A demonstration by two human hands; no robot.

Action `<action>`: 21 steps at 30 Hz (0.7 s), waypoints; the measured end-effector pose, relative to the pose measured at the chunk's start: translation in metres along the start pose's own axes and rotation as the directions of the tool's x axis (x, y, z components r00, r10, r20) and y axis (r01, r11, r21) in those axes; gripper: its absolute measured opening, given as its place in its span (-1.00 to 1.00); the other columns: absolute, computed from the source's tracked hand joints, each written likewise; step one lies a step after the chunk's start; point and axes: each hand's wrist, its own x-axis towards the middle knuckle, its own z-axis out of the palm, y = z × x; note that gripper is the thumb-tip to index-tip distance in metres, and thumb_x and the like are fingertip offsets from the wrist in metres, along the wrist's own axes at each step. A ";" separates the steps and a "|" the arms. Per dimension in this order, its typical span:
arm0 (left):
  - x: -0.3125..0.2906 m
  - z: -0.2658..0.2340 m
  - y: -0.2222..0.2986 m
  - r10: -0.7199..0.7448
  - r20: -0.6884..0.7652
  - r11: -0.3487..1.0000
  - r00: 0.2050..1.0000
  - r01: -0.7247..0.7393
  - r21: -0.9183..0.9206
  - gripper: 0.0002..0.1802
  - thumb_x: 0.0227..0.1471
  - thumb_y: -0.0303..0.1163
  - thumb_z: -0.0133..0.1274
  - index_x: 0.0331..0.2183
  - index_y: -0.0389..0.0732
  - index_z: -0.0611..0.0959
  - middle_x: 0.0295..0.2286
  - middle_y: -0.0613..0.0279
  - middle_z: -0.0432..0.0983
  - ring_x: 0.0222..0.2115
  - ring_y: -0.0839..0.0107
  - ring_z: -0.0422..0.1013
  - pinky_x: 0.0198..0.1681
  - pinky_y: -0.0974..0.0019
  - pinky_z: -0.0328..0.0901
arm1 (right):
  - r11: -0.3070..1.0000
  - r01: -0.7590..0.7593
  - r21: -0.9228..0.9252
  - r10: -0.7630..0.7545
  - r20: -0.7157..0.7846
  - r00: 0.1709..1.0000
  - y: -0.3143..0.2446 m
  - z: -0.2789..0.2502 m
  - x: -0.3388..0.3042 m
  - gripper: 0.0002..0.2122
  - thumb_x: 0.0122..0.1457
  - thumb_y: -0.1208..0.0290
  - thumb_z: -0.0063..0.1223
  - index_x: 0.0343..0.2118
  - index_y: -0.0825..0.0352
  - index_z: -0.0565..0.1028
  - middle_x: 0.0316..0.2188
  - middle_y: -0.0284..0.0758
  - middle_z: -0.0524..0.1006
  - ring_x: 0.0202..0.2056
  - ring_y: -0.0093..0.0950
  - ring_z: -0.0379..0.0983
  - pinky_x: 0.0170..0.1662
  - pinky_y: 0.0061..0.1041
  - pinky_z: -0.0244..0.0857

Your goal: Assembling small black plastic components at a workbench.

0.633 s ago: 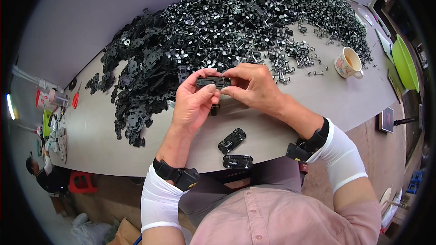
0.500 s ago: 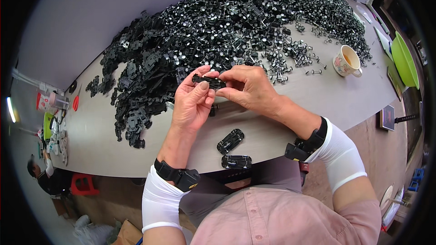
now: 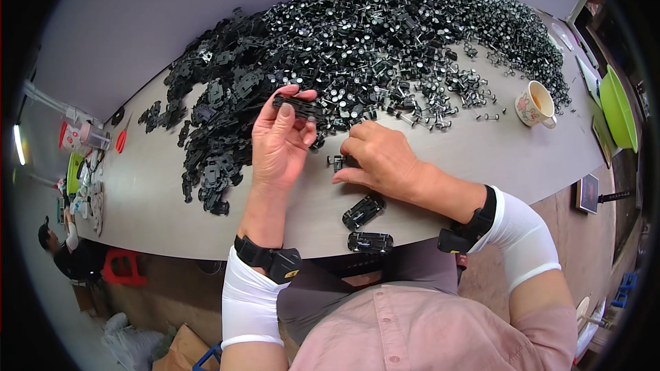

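Note:
My left hand (image 3: 278, 144) holds up a black toy-car chassis (image 3: 295, 106), its fingers and thumb closed on it. My right hand (image 3: 381, 158) is low over the table, thumb and fingers apart around a small wheel-and-axle part (image 3: 335, 162); its fingertips are partly hidden. Nearer the table's front edge lie two black toy-car chassis with wheels, one set at a slant (image 3: 363, 212) and one lengthwise (image 3: 370, 242).
A heap of black chassis parts (image 3: 220, 117) spreads at the left, beside a large pile of wheels on axles (image 3: 385, 34). A patterned cup of drink (image 3: 535, 104) stands at the right, near a green basin (image 3: 617, 110). Red scissors (image 3: 122, 140) lie far left. A person (image 3: 72, 251) sits beyond.
My right hand has left the chassis and moved down to the wheel-and-axle part on the table. My left hand still holds the chassis, a little further left and higher.

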 end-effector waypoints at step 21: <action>-0.002 0.003 -0.004 -0.103 -0.037 0.994 0.994 0.102 -0.038 -0.56 0.19 -0.26 -0.06 0.04 -0.28 0.36 -0.15 -0.02 0.46 -0.46 0.42 0.45 -0.47 0.52 0.36 | 0.973 0.072 0.220 -0.058 -0.069 0.996 0.020 -0.020 0.006 -0.84 -0.07 0.70 0.13 -0.38 0.38 0.53 -0.39 -0.24 0.48 -0.41 -0.27 0.50 -0.36 -0.42 0.39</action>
